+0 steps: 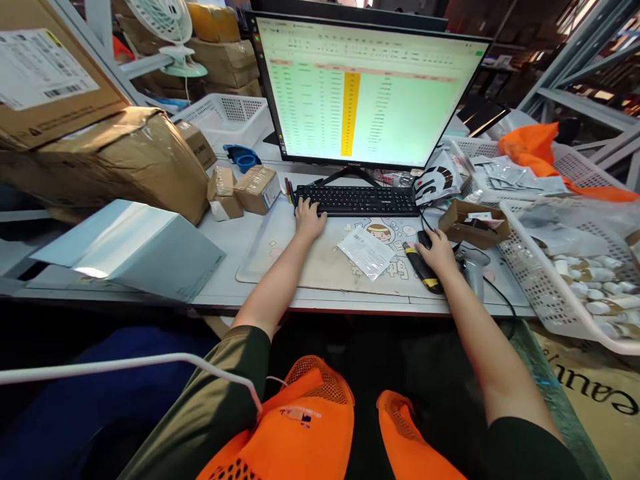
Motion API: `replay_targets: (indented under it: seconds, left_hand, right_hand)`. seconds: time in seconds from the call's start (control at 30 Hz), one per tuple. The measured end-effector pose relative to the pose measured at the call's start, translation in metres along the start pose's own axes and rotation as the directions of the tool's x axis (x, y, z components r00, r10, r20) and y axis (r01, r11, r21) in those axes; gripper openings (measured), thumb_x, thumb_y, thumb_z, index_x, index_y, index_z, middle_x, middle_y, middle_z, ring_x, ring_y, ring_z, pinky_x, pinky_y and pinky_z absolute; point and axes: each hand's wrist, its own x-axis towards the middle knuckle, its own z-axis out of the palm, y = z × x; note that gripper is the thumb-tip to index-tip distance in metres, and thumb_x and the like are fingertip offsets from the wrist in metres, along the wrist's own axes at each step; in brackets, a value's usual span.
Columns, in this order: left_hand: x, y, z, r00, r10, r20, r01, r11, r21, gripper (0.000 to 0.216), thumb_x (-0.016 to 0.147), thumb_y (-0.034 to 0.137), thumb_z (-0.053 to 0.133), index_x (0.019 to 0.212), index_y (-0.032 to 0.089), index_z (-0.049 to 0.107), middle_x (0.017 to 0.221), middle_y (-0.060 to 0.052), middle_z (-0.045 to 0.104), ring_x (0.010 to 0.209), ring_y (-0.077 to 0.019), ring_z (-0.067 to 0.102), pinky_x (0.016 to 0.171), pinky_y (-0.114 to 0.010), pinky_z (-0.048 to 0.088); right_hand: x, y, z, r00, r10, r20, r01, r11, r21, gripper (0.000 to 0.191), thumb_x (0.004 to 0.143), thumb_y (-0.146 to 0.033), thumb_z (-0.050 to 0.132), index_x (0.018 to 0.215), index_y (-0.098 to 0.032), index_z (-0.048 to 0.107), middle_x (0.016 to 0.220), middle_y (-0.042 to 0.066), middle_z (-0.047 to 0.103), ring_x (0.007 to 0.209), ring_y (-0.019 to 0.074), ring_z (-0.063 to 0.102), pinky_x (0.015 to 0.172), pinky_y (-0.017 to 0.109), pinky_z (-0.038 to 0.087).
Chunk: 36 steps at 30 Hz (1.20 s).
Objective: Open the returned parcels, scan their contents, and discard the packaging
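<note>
My left hand (309, 221) lies with fingers spread on the left end of a black keyboard (367, 199). Under the fingers of my right hand (440, 255) is a black computer mouse (425, 239), which the palm partly hides. Just left of that hand, a black and yellow box cutter (423, 268) rests on the patterned desk mat (310, 272). Between my hands lies a white labelled packet (367, 252). Behind the keyboard a monitor (305, 100) displays a spreadsheet with one yellow column; its text is too blurred to read.
Two small cartons (259, 189) and a grey-blue box (150, 250) stand at left, beside a large taped carton (135, 160). At right are a grey handheld scanner (474, 272), an open small box (450, 223) and a white basket (545, 290) of small bottles. A cable hangs nearby.
</note>
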Motion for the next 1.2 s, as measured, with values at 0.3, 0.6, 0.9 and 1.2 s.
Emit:
replay_targets:
  seconds: [0.3,0.6,0.9,1.2]
  left_hand:
    - [-0.001,-0.002,0.0,0.996,0.033,0.079,-0.035,0.999,0.029,0.063,0.1,0.039,0.055,0.159,0.014,0.056,0.178,-0.017,0.033,0.171,-0.0366,0.014,0.14,-0.06,0.012]
    - [-0.005,-0.001,-0.004,0.994,0.037,0.105,-0.041,0.999,0.029,0.067,0.099,0.037,0.055,0.161,0.014,0.053,0.179,-0.017,0.03,0.171,-0.0361,0.013,0.14,-0.06,0.01]
    - [-0.001,-0.009,0.004,0.993,0.058,0.107,-0.061,0.998,0.024,0.068,0.097,0.039,0.057,0.161,0.016,0.052,0.179,-0.016,0.031,0.171,-0.0369,0.014,0.14,-0.061,0.009]
    - [0.0,-0.011,0.008,0.995,0.068,0.072,-0.068,0.998,0.002,0.065,0.097,0.038,0.06,0.159,0.018,0.054,0.177,-0.016,0.035,0.17,-0.0376,0.017,0.14,-0.062,0.011]
  right_hand:
    - [-0.012,0.015,0.016,0.978,-0.137,-0.156,0.148,0.987,0.067,0.052,0.091,-0.041,0.063,0.132,-0.013,0.076,0.145,0.021,0.065,0.136,0.0359,0.062,0.125,0.052,0.045]
    - [-0.013,0.011,0.022,0.964,-0.063,-0.258,0.053,0.998,-0.047,0.05,0.09,-0.036,0.058,0.13,-0.014,0.078,0.143,0.02,0.067,0.131,0.0358,0.064,0.119,0.053,0.05]
    - [-0.01,0.02,0.029,0.95,-0.086,-0.299,0.065,0.995,-0.078,0.048,0.09,-0.034,0.06,0.128,-0.013,0.079,0.138,0.02,0.069,0.129,0.0352,0.065,0.118,0.05,0.051]
    - [-0.009,0.018,0.029,0.955,-0.068,-0.288,0.055,0.997,-0.054,0.048,0.088,-0.034,0.059,0.126,-0.013,0.08,0.139,0.02,0.068,0.13,0.0352,0.065,0.12,0.051,0.05]
